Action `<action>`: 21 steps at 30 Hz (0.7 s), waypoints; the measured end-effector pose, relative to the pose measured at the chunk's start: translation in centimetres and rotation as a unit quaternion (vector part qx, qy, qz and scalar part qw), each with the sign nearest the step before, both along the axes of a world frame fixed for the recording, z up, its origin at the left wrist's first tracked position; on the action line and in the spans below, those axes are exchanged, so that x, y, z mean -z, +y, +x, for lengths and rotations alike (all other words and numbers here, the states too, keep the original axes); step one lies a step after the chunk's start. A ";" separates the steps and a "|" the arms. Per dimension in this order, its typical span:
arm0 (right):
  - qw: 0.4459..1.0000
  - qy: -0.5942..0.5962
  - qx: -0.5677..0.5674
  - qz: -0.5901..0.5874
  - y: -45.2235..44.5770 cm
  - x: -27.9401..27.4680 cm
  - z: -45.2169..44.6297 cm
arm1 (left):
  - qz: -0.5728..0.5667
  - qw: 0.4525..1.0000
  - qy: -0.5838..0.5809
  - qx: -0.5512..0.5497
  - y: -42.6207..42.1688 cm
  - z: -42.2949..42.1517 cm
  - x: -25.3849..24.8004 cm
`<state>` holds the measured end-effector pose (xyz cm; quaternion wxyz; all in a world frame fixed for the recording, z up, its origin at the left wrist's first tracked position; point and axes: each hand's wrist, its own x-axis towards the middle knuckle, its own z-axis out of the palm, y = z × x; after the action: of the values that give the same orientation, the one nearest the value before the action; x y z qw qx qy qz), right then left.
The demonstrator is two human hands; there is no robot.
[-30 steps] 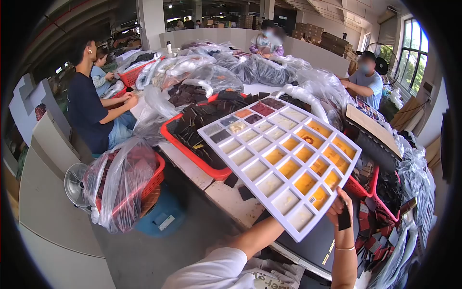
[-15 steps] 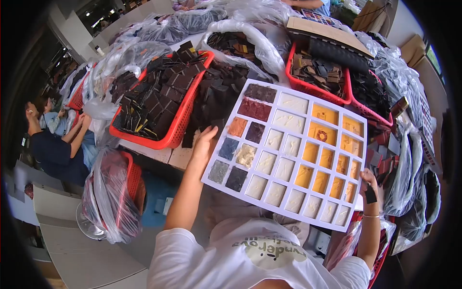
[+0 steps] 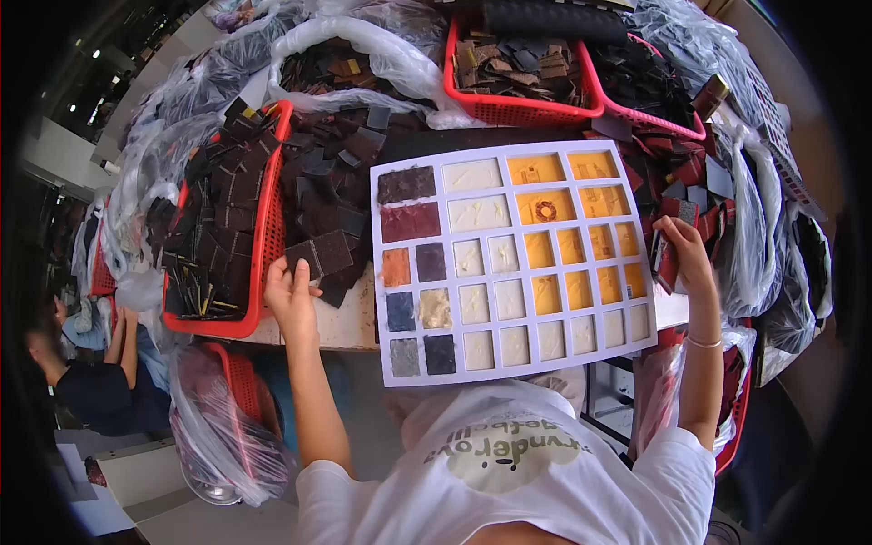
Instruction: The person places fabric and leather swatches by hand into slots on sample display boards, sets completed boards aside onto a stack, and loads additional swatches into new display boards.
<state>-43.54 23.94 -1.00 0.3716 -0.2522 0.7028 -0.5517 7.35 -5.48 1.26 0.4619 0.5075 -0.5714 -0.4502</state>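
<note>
A white sample board [image 3: 413,365] leans at the table's front edge in front of me. Its recesses show dark, red, orange, blue, grey and cream swatches on the left, with white and yellow ones elsewhere. My left hand [image 3: 292,298] is left of the board, its thumb and finger closed at the lower corner of a dark brown flat piece [image 3: 322,254]. Right of the board, my right hand [image 3: 688,250] has its fingers closed on a small dark red piece [image 3: 667,265]. Neither hand touches the board.
A red basket [image 3: 271,218] of dark flat pieces stands at left, beside a loose dark pile [image 3: 336,163]. Behind are another red basket [image 3: 522,111] and a pink one [image 3: 677,125]. Plastic bags [image 3: 222,427] crowd the sides. A co-worker [image 3: 104,391] is at far left.
Both hands have let go of the board, which now sits straighter and closer to the table. My left hand has moved left to the dark pieces; my right hand is higher, beside red pieces.
</note>
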 end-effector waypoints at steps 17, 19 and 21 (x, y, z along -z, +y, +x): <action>0.996 0.072 -0.046 -0.011 -21.1 -0.9 16.1 | 0.228 0.927 0.274 0.118 -2.2 -6.0 2.6; 0.994 0.096 -0.046 0.011 -20.9 -1.3 15.9 | 0.236 0.926 0.271 0.114 -2.2 -6.7 3.3; 0.990 0.122 -0.062 0.027 -20.9 -1.2 15.9 | 0.234 0.930 0.264 0.100 -2.2 -6.6 3.7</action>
<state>-27.63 3.03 0.23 0.3237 -0.3505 0.7405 -0.4734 0.79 -7.67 -2.42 0.4169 0.4040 -0.3547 -0.7329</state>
